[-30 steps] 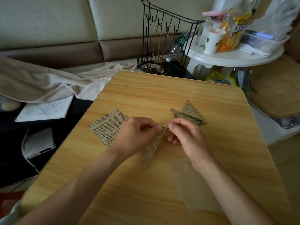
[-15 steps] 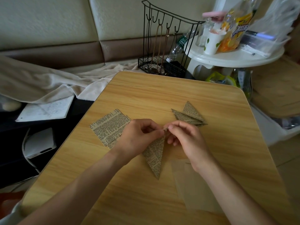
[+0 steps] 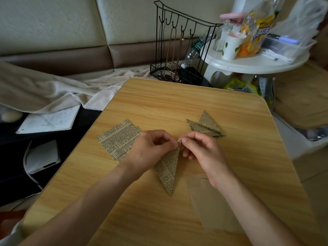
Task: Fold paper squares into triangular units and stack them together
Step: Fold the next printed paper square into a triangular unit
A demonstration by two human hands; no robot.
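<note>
A flat newsprint square (image 3: 118,139) lies left on the wooden table (image 3: 159,219). The left hand (image 3: 150,151) and right hand (image 3: 204,153) both pinch the top corner of a folded newsprint triangle (image 3: 168,173) (tip pointing toward the person); finished triangular units (image 3: 206,126) sit stacked just behind the right hand

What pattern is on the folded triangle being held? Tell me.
Black newspaper print on tan paper triangle, clearest in the head view.

A padded wall (image 3: 53,23) stands beyond the hands; a white round table (image 3: 257,62) sits beyond the right hand.
</note>
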